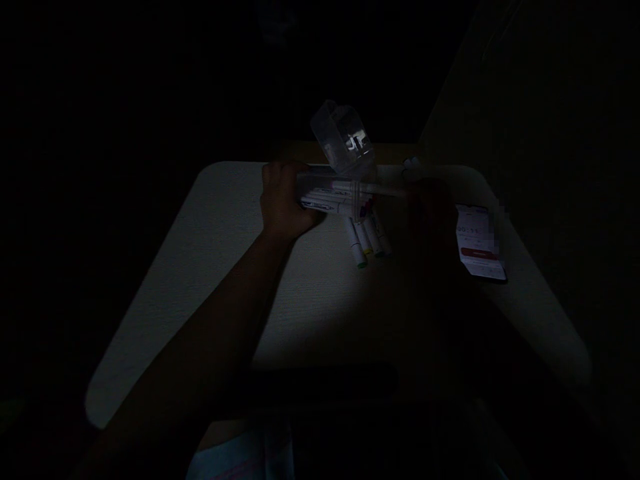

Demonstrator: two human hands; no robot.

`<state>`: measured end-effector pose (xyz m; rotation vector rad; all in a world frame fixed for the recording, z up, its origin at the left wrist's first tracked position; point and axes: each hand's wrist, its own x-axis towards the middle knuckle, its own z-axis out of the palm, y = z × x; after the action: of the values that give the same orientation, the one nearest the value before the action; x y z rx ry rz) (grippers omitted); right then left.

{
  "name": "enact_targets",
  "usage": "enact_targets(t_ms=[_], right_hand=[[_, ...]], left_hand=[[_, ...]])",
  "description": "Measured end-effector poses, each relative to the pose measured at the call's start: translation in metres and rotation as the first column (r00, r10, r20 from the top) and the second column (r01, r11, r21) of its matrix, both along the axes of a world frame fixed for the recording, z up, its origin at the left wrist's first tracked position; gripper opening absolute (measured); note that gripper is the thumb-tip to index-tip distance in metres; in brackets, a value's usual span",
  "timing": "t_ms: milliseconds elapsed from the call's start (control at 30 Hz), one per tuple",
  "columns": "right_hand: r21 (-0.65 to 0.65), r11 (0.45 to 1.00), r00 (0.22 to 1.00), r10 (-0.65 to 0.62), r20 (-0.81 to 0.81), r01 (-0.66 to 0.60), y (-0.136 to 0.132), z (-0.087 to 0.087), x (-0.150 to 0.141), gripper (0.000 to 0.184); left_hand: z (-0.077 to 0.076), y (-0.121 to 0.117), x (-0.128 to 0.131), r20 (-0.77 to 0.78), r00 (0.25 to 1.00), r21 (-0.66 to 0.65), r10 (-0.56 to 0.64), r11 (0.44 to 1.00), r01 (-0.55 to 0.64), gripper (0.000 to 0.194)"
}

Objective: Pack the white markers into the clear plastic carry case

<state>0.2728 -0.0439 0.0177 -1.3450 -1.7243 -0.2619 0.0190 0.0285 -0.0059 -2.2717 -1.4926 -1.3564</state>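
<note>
The scene is very dark. My left hand (281,200) is closed round a bundle of white markers (330,197) lying crosswise over a pale table (210,267). My right hand (430,207) is a dim shape at the bundle's right end; its fingers are too dark to read. Several more markers (367,241) with coloured tips lie on the table just below the bundle. A clear plastic container (343,137) stands tilted right behind the bundle.
A phone (480,243) with a lit screen lies at the right of the table. Small white items (411,163) sit behind the right hand. The table's near edge meets my lap; everything beyond the table is black.
</note>
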Motion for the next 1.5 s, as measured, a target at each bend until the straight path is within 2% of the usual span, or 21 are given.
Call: enact_targets(t_ms=[200, 367, 467, 633, 867, 1167, 1500], right_hand=[[-0.113, 0.992, 0.999, 0.049, 0.007, -0.048, 0.001, -0.002, 0.0, 0.037], [-0.097, 0.99, 0.992, 0.106, 0.074, -0.099, -0.006, 0.002, -0.004, 0.043], [-0.153, 0.982, 0.986, 0.125, 0.107, -0.108, -0.008, 0.004, -0.005, 0.047], [-0.221, 0.968, 0.98, 0.148, 0.134, -0.116, -0.007, 0.005, -0.007, 0.044], [-0.289, 0.949, 0.972, 0.179, 0.15, -0.13, -0.006, 0.001, -0.012, 0.048], [-0.326, 0.942, 0.957, 0.16, 0.243, -0.075, -0.01, 0.004, -0.016, 0.051], [-0.344, 0.938, 0.942, 0.157, 0.295, -0.049, -0.006, 0.0, -0.02, 0.05]], left_hand=[[0.0, 0.0, 0.0, 0.001, 1.0, 0.007, -0.011, 1.0, 0.011, 0.074], [0.0, 0.0, 0.0, -0.006, 1.0, 0.02, -0.004, 1.0, 0.004, 0.073], [-0.001, 0.003, -0.001, -0.001, 1.0, -0.008, 0.0, 1.0, 0.0, 0.071], [-0.002, 0.006, -0.003, 0.001, 1.0, -0.019, -0.021, 1.0, 0.021, 0.072], [0.002, -0.005, 0.0, 0.024, 0.999, -0.024, -0.032, 0.999, 0.032, 0.061], [0.001, -0.002, 0.0, -0.022, 1.0, 0.055, -0.004, 0.998, 0.005, 0.064], [0.002, -0.004, 0.001, -0.058, 0.998, 0.054, 0.01, 0.999, -0.007, 0.059]])
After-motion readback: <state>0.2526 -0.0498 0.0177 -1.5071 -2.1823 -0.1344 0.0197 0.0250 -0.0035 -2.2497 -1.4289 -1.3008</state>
